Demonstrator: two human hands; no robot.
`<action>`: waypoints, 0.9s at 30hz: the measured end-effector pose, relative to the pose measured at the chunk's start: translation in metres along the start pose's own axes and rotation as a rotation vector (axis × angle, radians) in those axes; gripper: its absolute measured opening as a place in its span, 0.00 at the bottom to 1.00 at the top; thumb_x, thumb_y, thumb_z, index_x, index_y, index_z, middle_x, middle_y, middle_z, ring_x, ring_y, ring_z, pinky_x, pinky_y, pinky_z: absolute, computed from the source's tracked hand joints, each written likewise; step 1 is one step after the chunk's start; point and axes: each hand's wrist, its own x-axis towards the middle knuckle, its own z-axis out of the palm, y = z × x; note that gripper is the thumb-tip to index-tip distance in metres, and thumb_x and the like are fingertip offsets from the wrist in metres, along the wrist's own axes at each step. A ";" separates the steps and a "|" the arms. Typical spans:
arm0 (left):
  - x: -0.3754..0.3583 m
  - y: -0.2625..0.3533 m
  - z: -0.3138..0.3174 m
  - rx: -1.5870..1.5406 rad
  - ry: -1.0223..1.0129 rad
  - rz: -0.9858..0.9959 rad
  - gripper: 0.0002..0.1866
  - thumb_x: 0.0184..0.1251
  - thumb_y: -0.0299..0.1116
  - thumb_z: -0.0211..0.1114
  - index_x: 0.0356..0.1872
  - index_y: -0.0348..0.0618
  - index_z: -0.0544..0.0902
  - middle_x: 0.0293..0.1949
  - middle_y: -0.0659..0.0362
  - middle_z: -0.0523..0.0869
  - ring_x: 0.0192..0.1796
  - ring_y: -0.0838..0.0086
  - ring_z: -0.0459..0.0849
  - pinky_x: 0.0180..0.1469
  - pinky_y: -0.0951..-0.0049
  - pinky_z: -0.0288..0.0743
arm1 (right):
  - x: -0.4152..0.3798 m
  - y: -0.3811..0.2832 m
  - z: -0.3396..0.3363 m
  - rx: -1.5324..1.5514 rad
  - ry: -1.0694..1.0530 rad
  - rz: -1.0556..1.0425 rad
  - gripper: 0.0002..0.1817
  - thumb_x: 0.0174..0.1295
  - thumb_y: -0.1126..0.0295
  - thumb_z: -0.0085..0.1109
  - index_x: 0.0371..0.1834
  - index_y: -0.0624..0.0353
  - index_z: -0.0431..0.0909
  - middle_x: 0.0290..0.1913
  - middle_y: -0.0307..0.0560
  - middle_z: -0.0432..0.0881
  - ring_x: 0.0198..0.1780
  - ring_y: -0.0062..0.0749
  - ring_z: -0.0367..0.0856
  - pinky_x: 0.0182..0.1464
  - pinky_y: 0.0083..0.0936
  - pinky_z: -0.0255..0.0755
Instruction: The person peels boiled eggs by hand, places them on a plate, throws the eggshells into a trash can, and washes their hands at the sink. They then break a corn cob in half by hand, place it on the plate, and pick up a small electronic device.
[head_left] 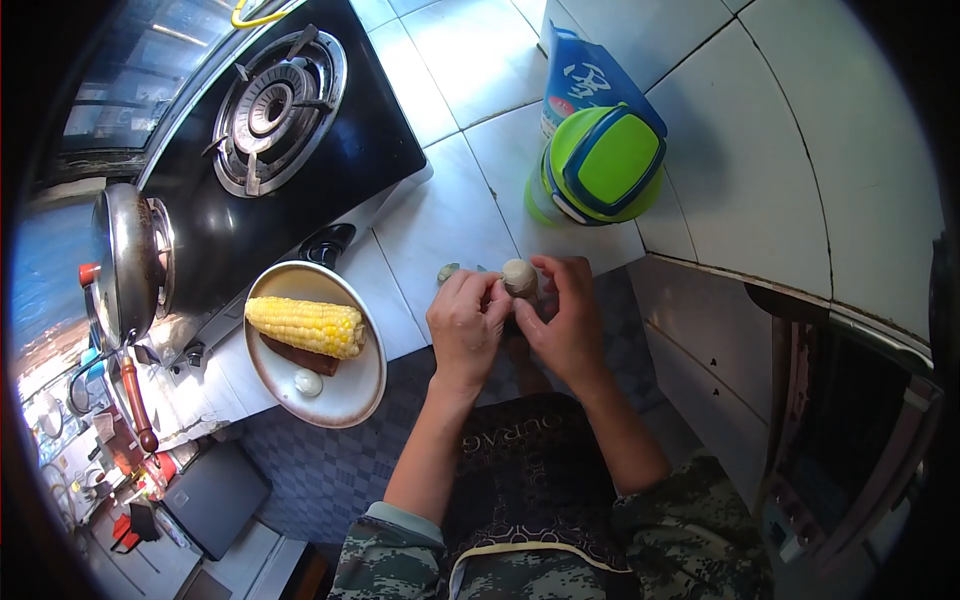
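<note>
A round, pale egg [519,277] is between the fingertips of my two hands, just past the counter's front edge. My left hand [466,325] pinches its left side with thumb and curled fingers. On the other side, my right hand [568,325] has its index finger and thumb bent against it. Small greenish shell pieces [448,271] lie on the tiles beyond my left hand. To the left, a white plate [365,400] with a brown rim carries a corn cob [305,327], a brown slab [300,357] and a small white peeled egg [308,382].
A black gas stove [370,120] occupies the back left, with a lidded pan [125,270] on its near burner. A green-lidded container [610,165] and a blue packet [590,75] stand by the tiled wall. A dark cabinet [840,430] is at right.
</note>
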 end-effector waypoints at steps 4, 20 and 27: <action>0.000 0.000 -0.002 -0.060 -0.019 -0.033 0.03 0.55 0.23 0.66 0.31 0.37 0.83 0.26 0.55 0.80 0.26 0.66 0.80 0.31 0.69 0.74 | 0.006 -0.001 -0.002 -0.212 -0.052 -0.286 0.35 0.45 0.77 0.70 0.61 0.55 0.71 0.51 0.51 0.72 0.50 0.45 0.73 0.52 0.35 0.71; 0.004 -0.016 -0.017 0.178 0.038 -0.088 0.06 0.57 0.25 0.67 0.36 0.38 0.86 0.31 0.54 0.80 0.27 0.66 0.82 0.33 0.69 0.76 | 0.004 0.008 0.010 -0.269 0.014 -0.313 0.39 0.45 0.75 0.73 0.65 0.59 0.69 0.49 0.50 0.73 0.49 0.44 0.74 0.52 0.37 0.71; -0.002 0.006 -0.006 -0.040 -0.156 -0.138 0.11 0.60 0.31 0.69 0.41 0.37 0.84 0.33 0.52 0.83 0.27 0.65 0.83 0.34 0.69 0.77 | 0.000 0.014 0.017 -0.177 0.038 -0.257 0.35 0.48 0.75 0.71 0.62 0.62 0.68 0.48 0.53 0.72 0.48 0.49 0.74 0.50 0.38 0.71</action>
